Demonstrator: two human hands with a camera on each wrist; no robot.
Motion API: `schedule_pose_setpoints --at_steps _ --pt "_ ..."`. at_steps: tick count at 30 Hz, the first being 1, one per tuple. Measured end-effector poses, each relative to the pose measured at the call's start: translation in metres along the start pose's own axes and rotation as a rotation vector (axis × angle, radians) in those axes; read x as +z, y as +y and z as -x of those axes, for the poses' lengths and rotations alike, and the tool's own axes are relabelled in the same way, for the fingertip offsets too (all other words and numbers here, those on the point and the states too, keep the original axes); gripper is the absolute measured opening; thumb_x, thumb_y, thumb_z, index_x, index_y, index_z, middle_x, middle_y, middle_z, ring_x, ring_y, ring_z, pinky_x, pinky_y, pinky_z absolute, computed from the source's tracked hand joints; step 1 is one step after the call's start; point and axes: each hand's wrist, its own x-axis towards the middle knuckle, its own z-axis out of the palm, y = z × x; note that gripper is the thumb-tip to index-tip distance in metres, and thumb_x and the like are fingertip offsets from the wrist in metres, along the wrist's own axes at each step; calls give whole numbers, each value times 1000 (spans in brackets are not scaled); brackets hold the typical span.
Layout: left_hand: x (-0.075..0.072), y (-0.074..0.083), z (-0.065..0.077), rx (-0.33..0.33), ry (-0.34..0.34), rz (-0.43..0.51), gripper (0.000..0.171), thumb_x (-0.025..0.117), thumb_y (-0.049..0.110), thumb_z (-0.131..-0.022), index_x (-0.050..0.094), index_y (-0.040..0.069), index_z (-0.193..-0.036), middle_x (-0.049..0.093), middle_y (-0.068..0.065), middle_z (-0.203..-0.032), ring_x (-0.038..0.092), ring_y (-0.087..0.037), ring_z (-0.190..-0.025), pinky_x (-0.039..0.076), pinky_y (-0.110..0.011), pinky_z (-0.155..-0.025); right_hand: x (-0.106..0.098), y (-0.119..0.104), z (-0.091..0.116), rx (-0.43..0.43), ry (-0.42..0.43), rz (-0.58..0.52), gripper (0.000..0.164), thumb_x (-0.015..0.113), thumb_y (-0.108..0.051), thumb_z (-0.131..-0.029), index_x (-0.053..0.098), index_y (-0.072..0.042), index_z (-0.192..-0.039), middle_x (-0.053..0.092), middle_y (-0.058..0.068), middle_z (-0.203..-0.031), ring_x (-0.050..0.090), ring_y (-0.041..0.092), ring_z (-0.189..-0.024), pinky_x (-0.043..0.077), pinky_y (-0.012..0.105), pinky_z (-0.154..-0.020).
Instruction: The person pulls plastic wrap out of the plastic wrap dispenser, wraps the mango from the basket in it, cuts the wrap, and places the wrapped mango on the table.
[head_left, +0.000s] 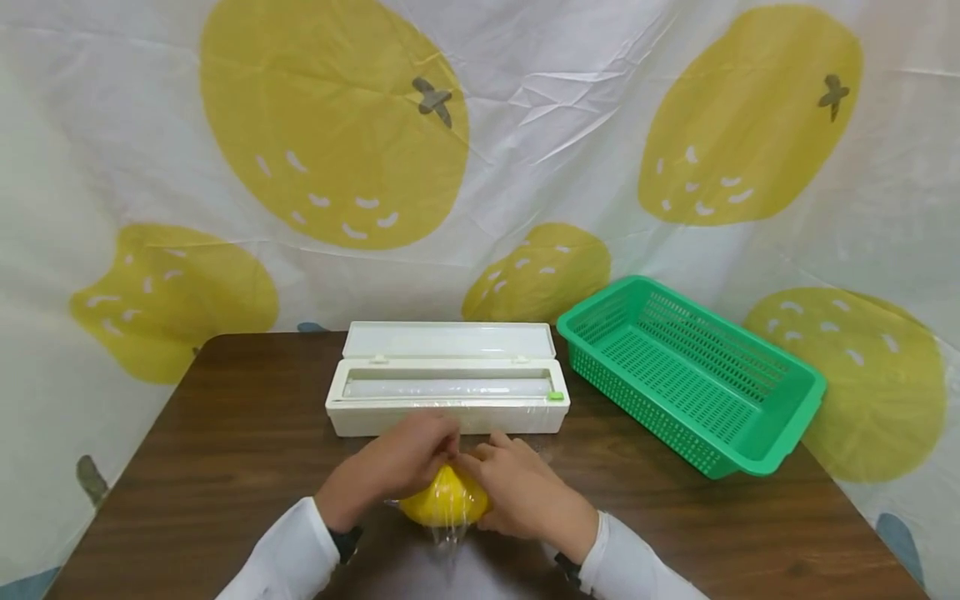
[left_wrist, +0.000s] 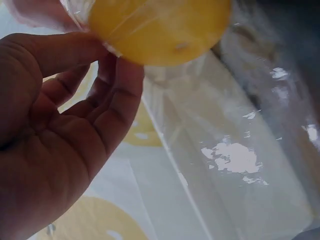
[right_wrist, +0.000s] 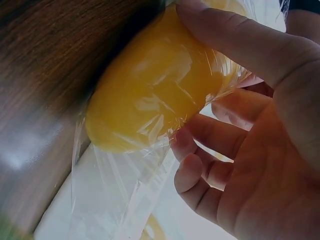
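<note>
A smooth, oval yellow fruit (head_left: 446, 500) lies on the table near its front, wrapped in clear cling film (right_wrist: 125, 190) that gathers in folds and trails off it. My left hand (head_left: 408, 458) is at the fruit's upper left; its thumb and fingertips pinch the film beside the fruit, as the left wrist view shows. From the right side my right hand (head_left: 525, 492) holds the film, its thumb lying along the wrapped fruit (right_wrist: 145, 90) and its other fingers curled at the film's edge. In the head view the fingertips of both hands meet and partly hide the pinch.
Just behind the hands stands a white cling film dispenser (head_left: 450, 421), lid raised, with a roll inside and a green slider (head_left: 555, 396) at its right. A green basket (head_left: 780, 446) sits at the back right of the brown table (head_left: 247, 417). A lemon-print cloth (head_left: 525, 167) hangs behind.
</note>
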Motion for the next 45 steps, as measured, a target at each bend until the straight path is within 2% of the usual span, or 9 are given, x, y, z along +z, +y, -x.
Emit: schedule_pose_setpoints --at_steps 5,9,13,15,18,22,28,37,45 --pt "6 -5 7 -16 91 41 16 67 -5 -78 58 8 -79 57 -1 -75 52 -14 -69 52 -32 -62 0 -1 0 49 -20 -62 108 90 -42 -63 31 -17 -150 75 3 -105 51 22 -93 52 38 -79" --pt "6 -7 15 -54 130 111 20 71 4 -75 52 11 -74 52 0 -67 46 -11 -62 44 -25 -55 -1 -2 0 62 -31 -87 112 91 -41 -62 27 -20 -152 74 4 -105 52 22 -95 52 39 -80" --pt "1 -7 26 -74 78 191 34 80 33 -76 53 14 -75 53 1 -69 47 -10 -63 42 -24 -56 -2 -2 -1 52 -28 -77 105 89 -41 -64 34 -18 -151 74 3 -106 51 22 -93 52 39 -79" --pt "0 -6 31 -53 35 214 47 83 50 -70 54 15 -78 55 2 -74 49 -12 -68 44 -25 -59 -2 -1 -1 48 -26 -77 103 89 -41 -65 37 -17 -150 74 3 -108 51 21 -92 52 38 -79" --pt "-1 -2 37 -21 -40 228 60 85 62 -56 55 18 -83 54 6 -86 52 -12 -78 49 -27 -67 -3 0 0 50 -29 -87 100 89 -40 -66 40 -16 -150 73 2 -114 50 21 -92 52 38 -79" --pt "3 5 41 26 -67 148 59 90 55 -54 55 18 -85 49 6 -95 52 -12 -84 52 -30 -73 -2 1 -1 53 -33 -99 99 89 -38 -66 41 -17 -149 71 1 -121 49 20 -92 52 37 -80" --pt "8 8 41 68 12 35 26 84 37 -74 67 19 -77 55 6 -97 55 -10 -87 57 -33 -75 0 1 -1 45 -17 -84 96 88 -40 -66 43 -17 -148 71 1 -121 50 21 -94 53 38 -80" --pt "4 8 39 2 9 109 14 75 24 -84 65 18 -77 60 7 -92 58 -11 -84 57 -36 -74 0 0 -1 46 -33 -81 96 89 -39 -66 45 -17 -147 70 1 -124 50 20 -92 52 36 -78" --pt "7 5 34 -43 90 98 12 71 18 -84 62 17 -77 61 9 -74 54 -8 -66 51 -29 -62 1 -1 -3 49 -52 -81 93 90 -38 -65 48 -20 -146 70 1 -127 50 20 -92 52 37 -76"
